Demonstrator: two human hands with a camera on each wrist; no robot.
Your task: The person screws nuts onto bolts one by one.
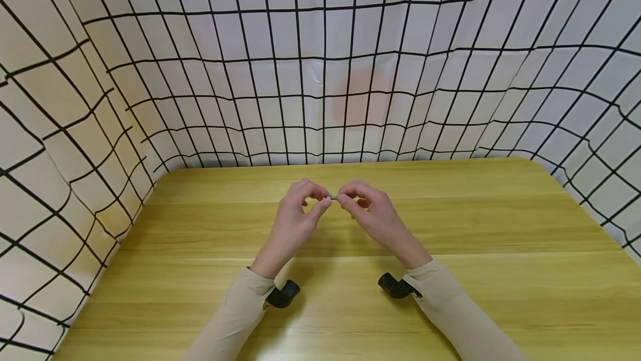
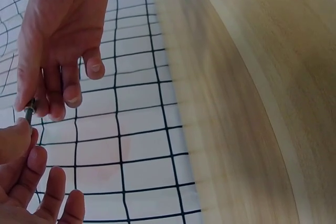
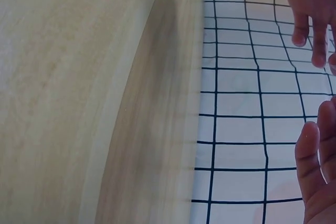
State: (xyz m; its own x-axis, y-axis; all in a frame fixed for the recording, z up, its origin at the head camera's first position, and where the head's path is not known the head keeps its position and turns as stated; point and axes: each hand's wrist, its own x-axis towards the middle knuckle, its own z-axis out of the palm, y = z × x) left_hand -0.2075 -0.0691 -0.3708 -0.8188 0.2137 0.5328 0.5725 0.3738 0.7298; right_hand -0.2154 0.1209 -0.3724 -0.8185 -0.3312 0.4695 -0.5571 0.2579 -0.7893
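Observation:
Above the back part of the table, a small metal bolt [image 1: 333, 198] spans the narrow gap between the two hands. My left hand [image 1: 297, 213] pinches one end of it between thumb and forefinger. At the other end, the thumb and forefinger of my right hand [image 1: 373, 213] grip it the same way. A ring-like collar shows on the bolt [image 2: 29, 113] in the left wrist view. The other fingers of both hands are spread loosely, away from it. In the right wrist view only some fingers are visible and the bolt is out of frame.
The wooden table [image 1: 476, 294] reaches under both forearms. White cloth with a black grid [image 1: 280, 77] stands along its back and sides. A black curved piece sits at each wrist, the left one [image 1: 284, 294] and the right one [image 1: 395, 286], below beige sleeves.

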